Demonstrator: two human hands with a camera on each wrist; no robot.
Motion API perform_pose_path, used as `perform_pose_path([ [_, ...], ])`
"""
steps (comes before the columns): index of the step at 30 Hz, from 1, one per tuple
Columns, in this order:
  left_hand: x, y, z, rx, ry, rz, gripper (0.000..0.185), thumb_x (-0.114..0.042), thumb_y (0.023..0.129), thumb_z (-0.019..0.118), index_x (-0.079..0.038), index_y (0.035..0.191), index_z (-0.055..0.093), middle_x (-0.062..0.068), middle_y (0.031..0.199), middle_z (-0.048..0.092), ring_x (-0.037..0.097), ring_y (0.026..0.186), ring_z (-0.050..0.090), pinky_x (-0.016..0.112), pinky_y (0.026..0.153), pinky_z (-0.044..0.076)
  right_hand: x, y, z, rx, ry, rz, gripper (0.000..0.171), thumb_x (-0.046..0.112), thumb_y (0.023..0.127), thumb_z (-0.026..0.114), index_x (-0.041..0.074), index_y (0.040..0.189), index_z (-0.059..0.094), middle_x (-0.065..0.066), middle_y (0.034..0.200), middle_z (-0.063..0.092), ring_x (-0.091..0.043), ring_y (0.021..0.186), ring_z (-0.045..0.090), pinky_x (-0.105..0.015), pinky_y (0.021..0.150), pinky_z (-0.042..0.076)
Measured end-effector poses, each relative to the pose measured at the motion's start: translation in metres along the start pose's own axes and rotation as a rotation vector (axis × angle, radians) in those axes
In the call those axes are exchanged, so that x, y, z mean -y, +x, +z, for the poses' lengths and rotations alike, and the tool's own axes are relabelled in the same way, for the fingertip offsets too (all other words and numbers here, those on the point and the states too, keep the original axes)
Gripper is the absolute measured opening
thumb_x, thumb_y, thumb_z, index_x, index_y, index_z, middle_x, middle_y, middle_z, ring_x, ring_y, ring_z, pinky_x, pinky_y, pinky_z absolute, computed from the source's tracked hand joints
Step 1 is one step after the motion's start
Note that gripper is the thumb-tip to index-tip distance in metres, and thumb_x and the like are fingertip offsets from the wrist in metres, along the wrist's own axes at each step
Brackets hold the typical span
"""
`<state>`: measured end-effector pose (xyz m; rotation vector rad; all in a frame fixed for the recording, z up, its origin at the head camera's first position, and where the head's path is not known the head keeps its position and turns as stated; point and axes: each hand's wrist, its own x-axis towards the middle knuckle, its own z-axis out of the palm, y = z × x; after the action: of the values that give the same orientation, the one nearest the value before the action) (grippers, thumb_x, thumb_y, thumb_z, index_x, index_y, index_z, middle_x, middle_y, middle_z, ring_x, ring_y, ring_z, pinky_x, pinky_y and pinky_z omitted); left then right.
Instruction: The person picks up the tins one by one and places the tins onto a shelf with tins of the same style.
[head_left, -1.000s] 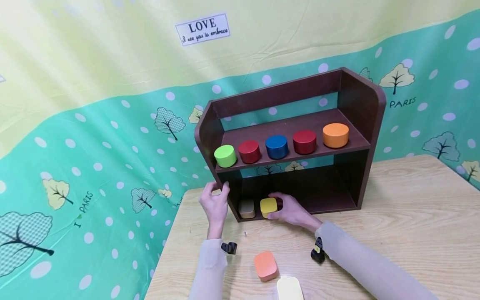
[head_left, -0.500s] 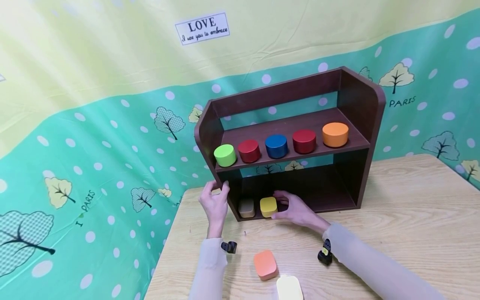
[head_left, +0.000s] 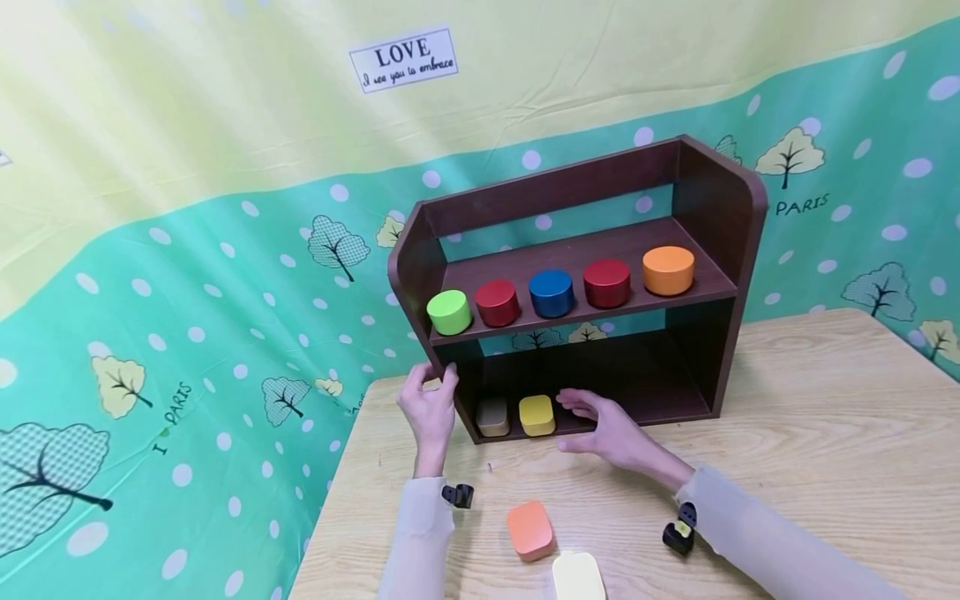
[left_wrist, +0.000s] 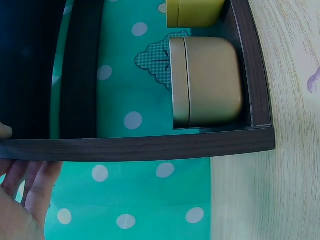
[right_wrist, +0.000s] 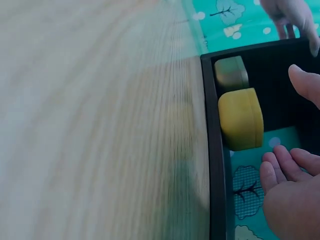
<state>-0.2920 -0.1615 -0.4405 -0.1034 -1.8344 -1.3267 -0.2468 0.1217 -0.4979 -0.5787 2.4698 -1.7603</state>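
Observation:
My left hand [head_left: 430,412] holds the left side panel of a dark brown two-tier shelf [head_left: 570,242]. In the left wrist view its thumb lies on the inner face and its fingers are on the outer face. On the lower tier sits a beige-gold rounded square tin [left_wrist: 212,82], closest to that panel. Beside it stands a yellow rounded square tin [head_left: 537,415]. My right hand [head_left: 617,431] is just right of the yellow tin, apart from it. Its thumb and fingers are spread with nothing between them, as the right wrist view also shows.
Along the upper tier stand a green round tin [head_left: 449,312], two red ones, a blue one [head_left: 551,293] and an orange one [head_left: 668,271]. Nearer me on the wooden table [head_left: 810,467] lie a coral tin [head_left: 531,530] and a pale cream tin [head_left: 578,577]. A patterned curtain hangs behind.
My right hand has released the yellow tin and drawn away to the right, its fingers spreading. The tin stays on the lower tier. My left hand has kept its place.

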Motion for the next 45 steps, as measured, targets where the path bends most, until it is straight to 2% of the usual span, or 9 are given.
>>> perform_pose_path([
  [4, 0.001, 0.001, 0.0, 0.001, -0.003, 0.003, 0.005, -0.003, 0.09, 0.083, 0.0, 0.091, 0.08, 0.02, 0.088, 0.079, 0.029, 0.084, 0.071, 0.024, 0.08, 0.051, 0.006, -0.013, -0.004, 0.012, -0.007, -0.024, 0.079, 0.016, 0.092, 0.088, -0.007, 0.157, 0.048, -0.026, 0.159, 0.059, -0.048, 0.145, 0.057, -0.06, 0.12, 0.043],
  [11, 0.001, 0.0, 0.0, 0.001, 0.006, -0.003, 0.005, -0.002, 0.09, 0.083, 0.001, 0.092, 0.08, 0.02, 0.089, 0.079, 0.029, 0.085, 0.071, 0.024, 0.081, 0.051, 0.013, -0.037, -0.008, 0.044, 0.022, 0.007, 0.081, 0.022, 0.092, 0.089, -0.001, 0.158, 0.049, -0.023, 0.16, 0.059, -0.048, 0.149, 0.054, -0.061, 0.122, 0.041],
  [19, -0.004, -0.001, 0.002, -0.015, 0.024, -0.013, 0.007, 0.007, 0.089, 0.079, 0.012, 0.092, 0.076, 0.031, 0.089, 0.076, 0.033, 0.083, 0.068, 0.028, 0.083, 0.05, 0.022, -0.062, -0.01, 0.084, 0.041, 0.006, 0.079, 0.025, 0.091, 0.089, 0.0, 0.157, 0.051, -0.023, 0.158, 0.06, -0.048, 0.148, 0.055, -0.034, 0.12, 0.051],
  [26, -0.033, -0.003, -0.002, -0.011, 0.004, -0.007, 0.006, 0.008, 0.089, 0.078, 0.013, 0.092, 0.075, 0.032, 0.088, 0.075, 0.025, 0.082, 0.067, 0.023, 0.082, 0.049, 0.026, -0.076, -0.011, 0.099, 0.035, -0.045, 0.078, 0.024, 0.092, 0.088, -0.001, 0.156, 0.052, -0.025, 0.157, 0.061, -0.049, 0.144, 0.057, -0.021, 0.115, 0.05],
  [29, -0.038, -0.003, -0.003, -0.013, 0.005, -0.007, 0.007, 0.006, 0.089, 0.078, 0.013, 0.092, 0.075, 0.03, 0.088, 0.076, 0.022, 0.082, 0.066, 0.023, 0.081, 0.049, 0.025, -0.083, -0.009, 0.108, 0.04, -0.066, 0.077, 0.022, 0.092, 0.088, -0.004, 0.155, 0.052, -0.027, 0.155, 0.061, -0.048, 0.142, 0.058, -0.018, 0.114, 0.049],
  [32, -0.039, -0.003, -0.003, -0.016, 0.007, -0.009, 0.01, 0.006, 0.089, 0.079, 0.014, 0.092, 0.075, 0.031, 0.087, 0.076, 0.024, 0.082, 0.067, 0.027, 0.082, 0.05, 0.023, -0.09, -0.007, 0.123, 0.058, -0.078, 0.077, 0.021, 0.092, 0.088, -0.005, 0.155, 0.052, -0.027, 0.155, 0.062, -0.039, 0.141, 0.062, -0.016, 0.114, 0.048],
  [38, -0.038, -0.004, -0.003, -0.012, 0.005, -0.02, 0.011, 0.006, 0.09, 0.079, 0.015, 0.092, 0.074, 0.032, 0.088, 0.076, 0.035, 0.083, 0.068, 0.037, 0.085, 0.052, 0.022, -0.102, -0.002, 0.143, 0.078, -0.084, 0.08, 0.021, 0.09, 0.089, -0.006, 0.155, 0.051, -0.026, 0.155, 0.062, -0.007, 0.139, 0.062, -0.015, 0.113, 0.047],
  [42, -0.039, -0.004, -0.004, -0.007, 0.0, -0.04, 0.011, 0.005, 0.09, 0.079, 0.015, 0.094, 0.074, 0.032, 0.09, 0.076, 0.037, 0.085, 0.068, 0.036, 0.086, 0.051, 0.02, -0.109, 0.0, 0.148, 0.068, -0.073, 0.081, 0.024, 0.088, 0.09, -0.005, 0.154, 0.052, -0.024, 0.152, 0.064, 0.0, 0.137, 0.061, -0.013, 0.113, 0.046],
  [45, -0.04, -0.004, -0.004, -0.007, -0.005, -0.039, 0.011, 0.006, 0.09, 0.079, 0.015, 0.094, 0.074, 0.032, 0.09, 0.076, 0.039, 0.085, 0.068, 0.044, 0.087, 0.053, 0.017, -0.113, 0.003, 0.151, 0.082, -0.086, 0.08, 0.022, 0.087, 0.09, -0.005, 0.153, 0.053, -0.026, 0.151, 0.065, 0.004, 0.136, 0.059, -0.011, 0.113, 0.044],
])
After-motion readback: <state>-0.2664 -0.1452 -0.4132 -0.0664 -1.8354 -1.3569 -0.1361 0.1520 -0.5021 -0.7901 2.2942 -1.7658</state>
